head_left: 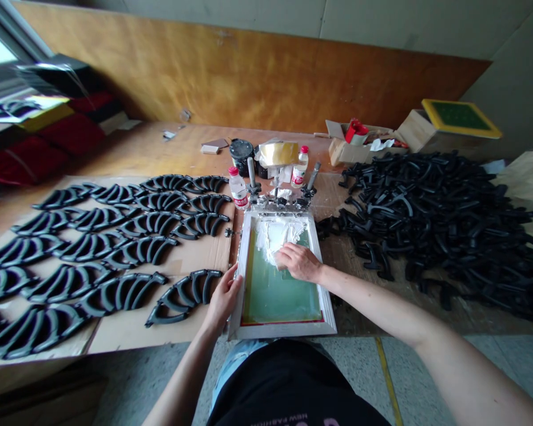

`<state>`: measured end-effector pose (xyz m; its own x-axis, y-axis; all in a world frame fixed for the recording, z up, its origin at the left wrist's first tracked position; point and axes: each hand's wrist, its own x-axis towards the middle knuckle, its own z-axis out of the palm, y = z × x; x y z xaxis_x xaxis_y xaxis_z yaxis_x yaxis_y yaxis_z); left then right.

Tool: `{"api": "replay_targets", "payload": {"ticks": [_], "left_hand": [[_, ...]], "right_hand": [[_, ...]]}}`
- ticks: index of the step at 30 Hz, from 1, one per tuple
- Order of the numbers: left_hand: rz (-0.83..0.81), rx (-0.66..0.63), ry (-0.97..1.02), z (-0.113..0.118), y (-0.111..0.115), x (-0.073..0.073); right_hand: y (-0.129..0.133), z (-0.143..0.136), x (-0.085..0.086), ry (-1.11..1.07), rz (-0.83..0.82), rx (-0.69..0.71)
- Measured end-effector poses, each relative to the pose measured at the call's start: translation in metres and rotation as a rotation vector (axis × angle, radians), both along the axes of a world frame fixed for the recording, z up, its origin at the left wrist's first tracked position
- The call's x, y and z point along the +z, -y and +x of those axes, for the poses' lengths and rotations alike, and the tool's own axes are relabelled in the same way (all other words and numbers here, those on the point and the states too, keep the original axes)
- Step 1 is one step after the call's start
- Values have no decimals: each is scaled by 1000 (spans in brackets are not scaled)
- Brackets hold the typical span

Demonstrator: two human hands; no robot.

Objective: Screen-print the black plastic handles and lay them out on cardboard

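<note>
A screen printing frame (328, 313) with a green mesh lies in front of me, clamped at its far end to a metal hinge clamp (278, 207). White ink (270, 234) is smeared thickly over the far part of the mesh. My right hand (299, 262) is closed and pressed down at the near edge of the ink; what its fingers hold is hidden beneath them. At the frame's left edge, my left hand (225, 296) grips the side rail, its fingers partly hidden. Black curved handles (184, 296) lie in a fanned row just left of it.
More rows of black handles (133, 225) cover cardboard on the left. A large heap of black handles (426, 219) lies on the right. Behind the clamp stand two red-capped bottles (237, 189) and a dark tub (241, 152). An open carton (359, 145) sits at back right.
</note>
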<state>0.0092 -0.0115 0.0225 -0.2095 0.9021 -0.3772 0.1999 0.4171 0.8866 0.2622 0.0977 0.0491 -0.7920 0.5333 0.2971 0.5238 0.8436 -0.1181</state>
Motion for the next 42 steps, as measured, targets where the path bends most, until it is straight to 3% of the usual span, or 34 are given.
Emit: {"api": "replay_targets", "payload": {"ticks": [2,5,9,13,15,18,21,23,25,27,31,33,35,38,42], "left_hand": [[1,-1,-8,-1,1,0],[-14,-11,25,-1,2,14],[43,18,89,-3,4,61],[120,55,160,-2,-11,108],[300,81,216,2,-28,124],[517,92,299,12,-59,141],[530,152,351,22,-80,149],[535,213,375,27,-82,145],[517,247,384,31,-75,131],[409,210,369,36,-59,111],[-8,-54,368,53,-15,71],[-85,-23,427,61,2,58],[-37,145,444,61,14,47],[46,345,345,32,29,31],[51,582,183,-40,65,-5]], "right_hand": [[1,1,2,-22,-37,8],[-23,-4,19,-112,-119,-144],[-77,-7,54,-198,-180,-408],[-110,34,72,-294,-171,-650],[-114,64,65,-372,-202,-790],[-99,88,32,-415,-322,-913],[-66,73,-7,-364,-460,-744],[-43,54,-25,-285,-492,-544],[-28,38,-30,-205,-462,-412],[-20,30,-23,-168,-413,-364],[4,9,5,-240,-300,-282],[30,-16,13,-267,-205,-223],[59,-45,13,-245,-140,-120],[90,-84,0,-213,-169,55],[84,-122,-22,-237,-330,111]]}}
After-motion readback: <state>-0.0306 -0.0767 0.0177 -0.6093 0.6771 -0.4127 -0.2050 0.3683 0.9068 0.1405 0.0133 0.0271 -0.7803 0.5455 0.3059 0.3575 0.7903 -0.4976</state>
